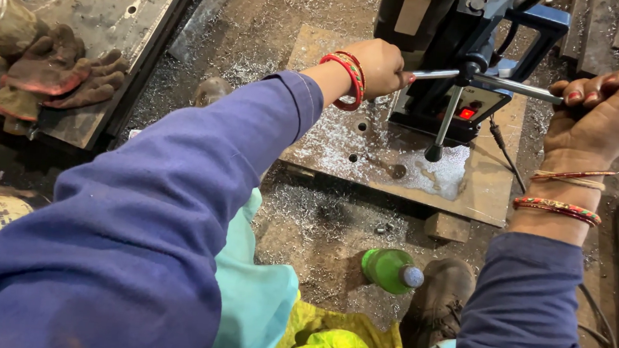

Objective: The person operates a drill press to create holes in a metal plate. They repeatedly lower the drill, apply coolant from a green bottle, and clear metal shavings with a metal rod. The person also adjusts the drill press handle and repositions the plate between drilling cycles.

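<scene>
A dark blue magnetic drill press (467, 55) stands on a flat steel plate (480, 191) lying on the floor. My left hand (380, 65) grips one spoke of its feed handle (437, 74). My right hand (603, 109) grips the opposite spoke (519, 89). A third spoke with a black knob (434, 153) hangs downward. A red switch light (466, 113) glows on the drill's base. The plate shows drilled holes (353, 157) and silvery metal chips around them. I wear blue sleeves and bangles on both wrists.
A green plastic bottle (392, 270) lies on the chip-strewn floor beside my brown shoe (439, 296). Worn work gloves (58, 72) rest on a thick steel plate with a round hole (98, 3) at the upper left. A cable (504, 150) runs across the plate.
</scene>
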